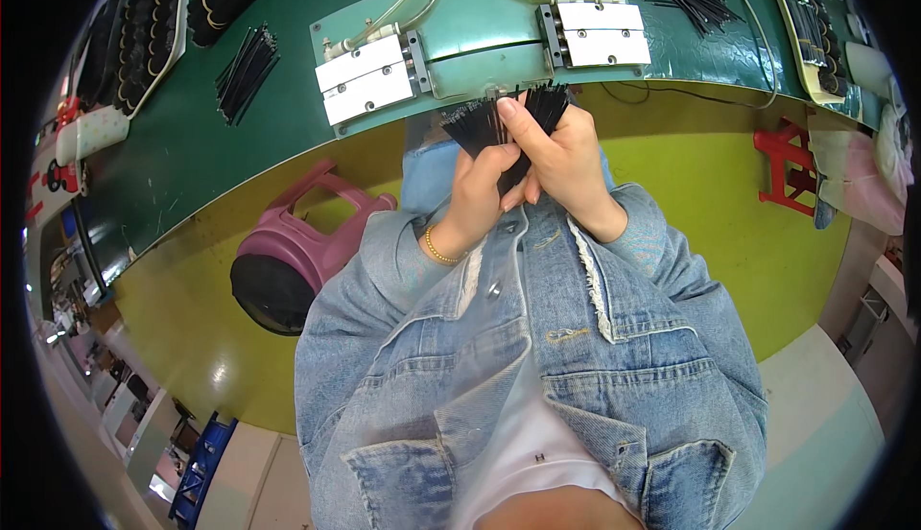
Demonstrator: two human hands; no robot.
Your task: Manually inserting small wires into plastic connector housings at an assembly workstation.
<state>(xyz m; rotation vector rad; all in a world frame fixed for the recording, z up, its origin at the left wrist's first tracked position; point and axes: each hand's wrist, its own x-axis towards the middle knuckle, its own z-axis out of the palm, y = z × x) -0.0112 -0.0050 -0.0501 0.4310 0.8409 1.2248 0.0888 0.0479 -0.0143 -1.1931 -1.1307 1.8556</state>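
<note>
Bundle of thin black strands [475,124], fanned, at 12 o'clock — left hand [475,189] and right hand [568,153] both clamped on it, by near edge of tabletop [192,137]. White block [360,67] at 11 o'clock — strand pile [247,76] at 10.

The bundle of thin black wires [468,125] is held in both the left hand [472,190] and the right hand [568,154]. Its strands are loosely fanned, spreading into two clumps at the upper ends and narrowing together below, between the palms.
</note>
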